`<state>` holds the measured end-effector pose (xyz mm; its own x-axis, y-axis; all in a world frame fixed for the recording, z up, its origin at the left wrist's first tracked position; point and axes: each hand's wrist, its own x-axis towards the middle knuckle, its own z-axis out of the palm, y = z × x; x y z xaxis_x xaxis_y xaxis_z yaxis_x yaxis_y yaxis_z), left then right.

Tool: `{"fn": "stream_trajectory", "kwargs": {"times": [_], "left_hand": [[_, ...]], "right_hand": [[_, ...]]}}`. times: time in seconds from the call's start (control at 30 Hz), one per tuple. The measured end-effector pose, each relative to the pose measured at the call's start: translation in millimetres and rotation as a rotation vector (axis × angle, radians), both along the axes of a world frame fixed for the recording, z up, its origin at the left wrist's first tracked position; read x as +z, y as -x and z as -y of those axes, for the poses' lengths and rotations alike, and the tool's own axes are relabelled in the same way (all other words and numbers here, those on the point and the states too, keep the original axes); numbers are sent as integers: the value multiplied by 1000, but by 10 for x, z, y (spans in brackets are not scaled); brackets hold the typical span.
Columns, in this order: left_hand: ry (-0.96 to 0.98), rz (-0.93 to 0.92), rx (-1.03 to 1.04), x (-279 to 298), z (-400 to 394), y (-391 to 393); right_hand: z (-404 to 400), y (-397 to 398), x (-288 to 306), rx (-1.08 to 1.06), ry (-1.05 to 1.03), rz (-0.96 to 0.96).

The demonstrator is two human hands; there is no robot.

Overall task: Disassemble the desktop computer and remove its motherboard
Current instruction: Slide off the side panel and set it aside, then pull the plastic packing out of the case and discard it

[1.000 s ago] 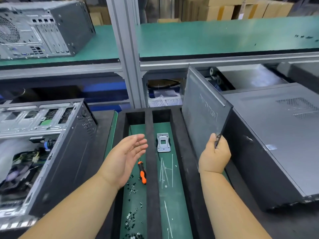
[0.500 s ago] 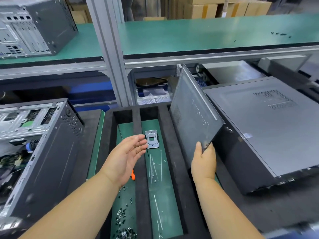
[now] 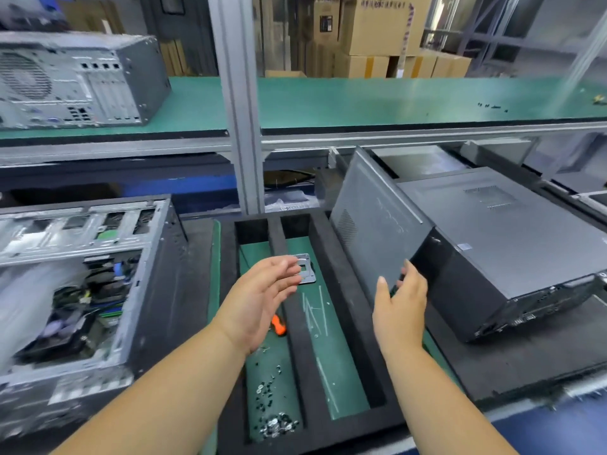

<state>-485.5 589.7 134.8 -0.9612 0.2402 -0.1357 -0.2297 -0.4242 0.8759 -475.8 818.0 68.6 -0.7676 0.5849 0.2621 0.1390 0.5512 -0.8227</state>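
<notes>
Right hand (image 3: pixel 399 303): fingers nearly straight, thumb up, at the lower corner of the side panel (image 3: pixel 371 231). Fingertips look to touch the panel's edge; cannot tell if it has any grip on it.

Left hand (image 3: pixel 259 298): palm turned inward, fingers relaxed and spread, holding nothing, raised over the foam tray (image 3: pixel 341 290).

Side panel stands tilted, leaning against the closed desktop computer (image 3: pixel 512 241), which lies on its side at right on a dark mat.

Tray between the two hands has two green-floored compartments. Left one: orange-handled screwdriver (image 3: pixel 278 325) partly hidden under the left hand, and loose screws (image 3: pixel 274 421) gathered toward the near end. Right one: small metal bracket (image 3: pixel 306 269) at the far end, behind the left fingertips.

Far left on the table: an opened computer case (image 3: pixel 98 290), its inside exposed, blurred. Upper shelf, left: another computer case (image 3: pixel 78 83), rear facing the camera.
</notes>
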Motion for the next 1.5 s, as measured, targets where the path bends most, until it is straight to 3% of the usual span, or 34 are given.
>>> {"fn": "stream_trajectory", "kwargs": {"times": [0.27, 0.43, 0.7, 0.87, 1.03, 1.27, 1.37, 1.5], "left_hand": [[71, -135, 68, 292, 1416, -492], [213, -197, 167, 390, 2380, -757], [342, -159, 335, 333, 3495, -1039], [369, -109, 399, 321, 3814, -1035], [365, -92, 527, 233, 4004, -985], [385, -56, 610, 162, 4157, -981], [381, -42, 643, 170, 4186, -981], [393, -24, 652, 130, 4173, -964]], "right_hand": [[1528, -238, 296, 230, 13, -28], [2533, -342, 407, 417, 8, -62], [3559, -514, 531, 591, -100, -91], [3899, -438, 674, 786, -263, -59], [4197, -137, 795, 1107, -502, 115], [4686, 209, 882, 1397, -769, 220], [4845, 301, 835, 1469, -896, 278], [4897, 358, 750, 1469, -993, 204]]}}
